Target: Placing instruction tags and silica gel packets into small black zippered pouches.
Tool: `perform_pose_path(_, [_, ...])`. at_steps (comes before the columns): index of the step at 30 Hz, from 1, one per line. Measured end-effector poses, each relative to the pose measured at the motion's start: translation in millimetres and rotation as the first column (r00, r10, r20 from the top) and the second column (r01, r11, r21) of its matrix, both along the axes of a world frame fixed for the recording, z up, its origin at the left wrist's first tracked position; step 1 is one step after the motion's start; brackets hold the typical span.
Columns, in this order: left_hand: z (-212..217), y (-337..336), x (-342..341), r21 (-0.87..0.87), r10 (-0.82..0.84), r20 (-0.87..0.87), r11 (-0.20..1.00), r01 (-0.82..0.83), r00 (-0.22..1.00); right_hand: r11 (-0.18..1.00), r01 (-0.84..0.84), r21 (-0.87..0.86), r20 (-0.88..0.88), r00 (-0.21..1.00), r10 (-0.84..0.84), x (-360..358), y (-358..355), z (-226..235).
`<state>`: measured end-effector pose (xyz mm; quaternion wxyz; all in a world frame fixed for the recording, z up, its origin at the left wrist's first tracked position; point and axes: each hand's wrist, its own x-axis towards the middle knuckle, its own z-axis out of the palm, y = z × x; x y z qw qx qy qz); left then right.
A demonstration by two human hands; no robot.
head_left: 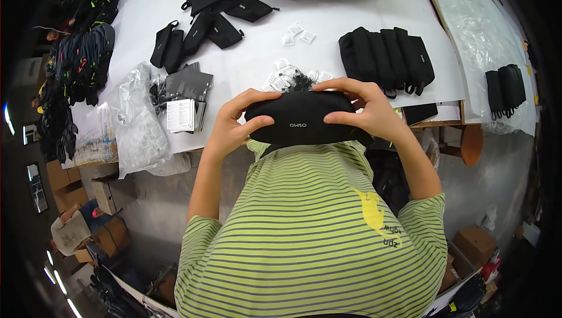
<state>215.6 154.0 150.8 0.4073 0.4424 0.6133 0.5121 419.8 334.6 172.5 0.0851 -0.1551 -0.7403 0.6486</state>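
Between my hands, close to my body at the table's near edge, is a black padded pouch [295,113] with a small pale print on its side. My left hand [243,113] grips its left end, thumb on the near face and fingers over the top. In the same way my right hand [360,107] pinches the right end. Just beyond the pouch lie a tangle of thin black cords [297,78] and several small white packets [282,63]. Black cards [188,84] and a stack of white printed cards [180,115] sit to the left.
On the white table [257,14], loose black pouches [213,25] lie at the far left, with a row of black pouches [389,57] at the right. Clear plastic bags [140,122] hang at the left edge. A wooden stool [472,142] stands right; a seated person [70,230] is far left.
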Motion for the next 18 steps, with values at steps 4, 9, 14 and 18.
perform_pose_path(4, [0,-1,4,-0.069,-0.165,-0.077,0.985,0.160,0.983,0.999,-0.025,0.030,0.087,0.996,0.023,14,3,-9])
perform_pose_path(9, [-8,4,-4,-0.287,-0.391,-0.039,0.886,0.364,0.920,0.972,-0.184,0.145,0.204,0.967,0.153,27,6,-26])
perform_pose_path(14, [-9,17,-4,-0.395,-0.461,0.057,0.804,0.444,0.886,0.963,-0.257,0.080,0.302,0.927,0.223,33,14,-25])
perform_pose_path(18, [-27,15,-7,-0.217,-0.194,-0.049,0.960,0.179,0.980,0.989,-0.087,0.117,0.409,0.912,0.031,41,40,-7])
